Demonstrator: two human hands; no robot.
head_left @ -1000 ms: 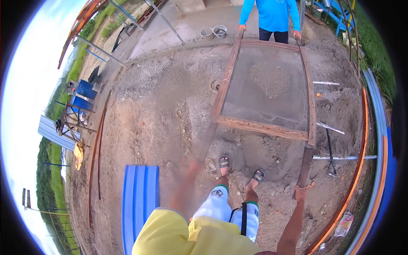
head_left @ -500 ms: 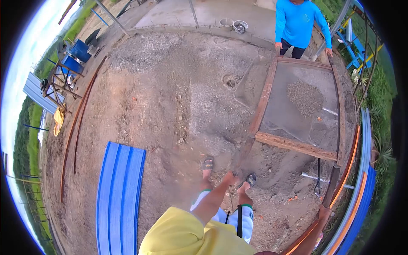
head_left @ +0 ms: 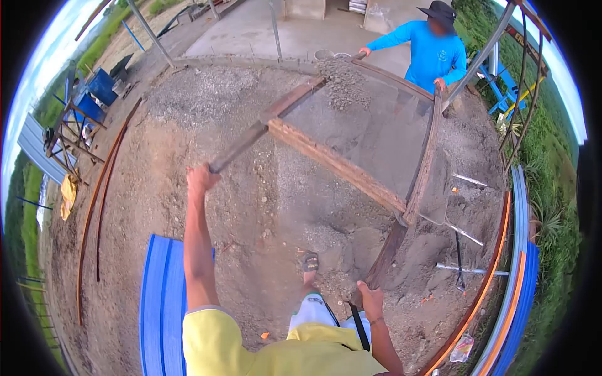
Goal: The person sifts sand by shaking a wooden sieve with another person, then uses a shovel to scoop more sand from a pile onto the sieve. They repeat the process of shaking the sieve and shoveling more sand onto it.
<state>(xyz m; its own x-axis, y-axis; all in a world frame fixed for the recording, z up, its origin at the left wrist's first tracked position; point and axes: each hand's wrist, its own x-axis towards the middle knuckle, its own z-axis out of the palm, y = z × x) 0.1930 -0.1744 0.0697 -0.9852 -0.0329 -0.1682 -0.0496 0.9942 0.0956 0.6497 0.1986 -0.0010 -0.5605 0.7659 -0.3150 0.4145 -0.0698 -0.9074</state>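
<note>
A wooden-framed sand screen (head_left: 338, 164) with fine mesh hangs between me and a co-worker. My left hand (head_left: 202, 178) is closed round the end of its left handle, arm stretched out. Near my waist, my right hand (head_left: 371, 297) grips the end of the right handle. A heap of gravel (head_left: 346, 86) lies at the screen's far left corner. The co-worker in a blue shirt (head_left: 426, 53) holds the far end, one hand (head_left: 365, 51) at the left corner and the other (head_left: 439, 83) at the right.
Blue roofing sheets (head_left: 169, 301) lie at my left. Long rusty bars (head_left: 108, 188) run along the ground beyond them. On the right are a shovel (head_left: 460, 266), a metal pipe (head_left: 470, 269) and stacked long sheets (head_left: 520, 276). A bucket (head_left: 324, 54) stands by the concrete slab (head_left: 251, 34).
The screen has swung to the left, carried by both of us. Its gravel has shifted to the far left corner. My left hand moved far left, my right hand inward.
</note>
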